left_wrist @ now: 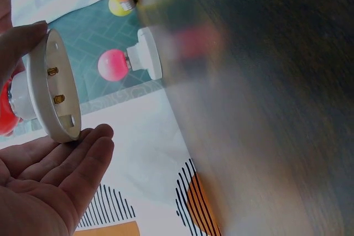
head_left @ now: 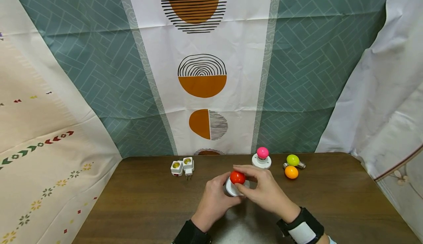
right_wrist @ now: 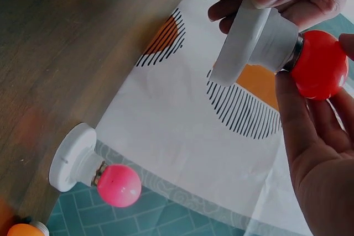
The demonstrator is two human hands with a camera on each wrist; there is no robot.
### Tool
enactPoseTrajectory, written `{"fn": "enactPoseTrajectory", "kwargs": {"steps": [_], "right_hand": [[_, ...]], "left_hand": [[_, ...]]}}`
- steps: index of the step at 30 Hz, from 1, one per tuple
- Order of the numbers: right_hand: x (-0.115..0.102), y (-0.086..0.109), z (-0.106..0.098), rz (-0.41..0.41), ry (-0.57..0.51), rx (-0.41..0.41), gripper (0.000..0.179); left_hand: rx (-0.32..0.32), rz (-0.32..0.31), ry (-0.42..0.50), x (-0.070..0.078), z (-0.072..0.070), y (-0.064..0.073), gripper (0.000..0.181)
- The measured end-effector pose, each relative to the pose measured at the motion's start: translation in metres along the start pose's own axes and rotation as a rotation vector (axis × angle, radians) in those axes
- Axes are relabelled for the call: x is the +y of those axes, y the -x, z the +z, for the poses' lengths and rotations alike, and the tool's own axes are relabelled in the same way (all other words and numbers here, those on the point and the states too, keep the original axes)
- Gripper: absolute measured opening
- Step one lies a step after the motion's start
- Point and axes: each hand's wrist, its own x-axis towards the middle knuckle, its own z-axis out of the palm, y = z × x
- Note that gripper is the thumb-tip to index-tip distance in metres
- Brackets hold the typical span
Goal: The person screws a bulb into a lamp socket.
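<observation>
Above the table, my left hand (head_left: 216,199) grips the rim of a white round lamp holder (right_wrist: 243,42), thumb on one side and fingers on the other. A red light bulb (right_wrist: 321,64) sits in its socket, a strip of metal base showing between them. My right hand (head_left: 264,189) pinches the red bulb between thumb and fingers. Two brass screws show on the holder's hollow underside (left_wrist: 58,84) in the left wrist view. Behind the right hand, a pink bulb (head_left: 262,152) stands upright in a second white holder (head_left: 261,162).
Yellow-green (head_left: 292,160) and orange (head_left: 291,172) bulbs lie together at the back right of the wooden table (head_left: 142,203). Two white plug-in sockets (head_left: 182,166) rest at the back left. A patterned curtain (head_left: 201,126) hangs behind the table's far edge.
</observation>
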Motion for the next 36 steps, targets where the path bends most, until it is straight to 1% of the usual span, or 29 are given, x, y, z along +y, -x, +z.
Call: {"fn": "enactPoseTrajectory", "kwargs": {"steps": [4,9,12,16,21,24,27,30,36], "right_hand": [[0.0005,0.0004,0.0015,0.022,-0.006,0.050,0.045],[0.0026,0.0004,0.0039,0.029,0.028,0.128,0.041],[0.0021,0.0004,0.0035,0.039,0.049,0.149,0.042],[0.0007,0.0009,0.0016,0.037,0.054,0.126,0.049],[0.0008,0.0015,-0.0013,0.015,0.043,0.044,0.056],[0.0018,0.0016,-0.0026,-0.005,0.036,-0.008,0.058],[0.0027,0.0018,-0.0033,-0.019,0.028,-0.043,0.059],[0.0031,0.0019,-0.0036,-0.025,0.017,-0.046,0.057],[0.0025,0.0019,-0.0039,-0.007,-0.019,-0.006,0.049]], "left_hand": [[-0.001,0.000,-0.002,0.0001,0.0001,-0.0001,0.060],[-0.007,-0.001,-0.004,0.0014,0.0002,-0.0004,0.059],[-0.007,0.002,-0.009,0.0023,-0.0001,-0.0007,0.059],[-0.006,0.003,-0.007,0.0023,-0.0005,-0.0007,0.060],[-0.014,-0.010,0.008,0.0018,-0.0010,-0.0001,0.061],[-0.010,-0.010,0.011,0.0019,-0.0007,-0.0002,0.062],[0.001,-0.002,0.007,0.0021,-0.0001,-0.0003,0.062],[0.006,0.003,0.002,0.0026,0.0005,-0.0002,0.063],[0.000,0.001,0.007,0.0033,0.0014,0.0001,0.062]]}}
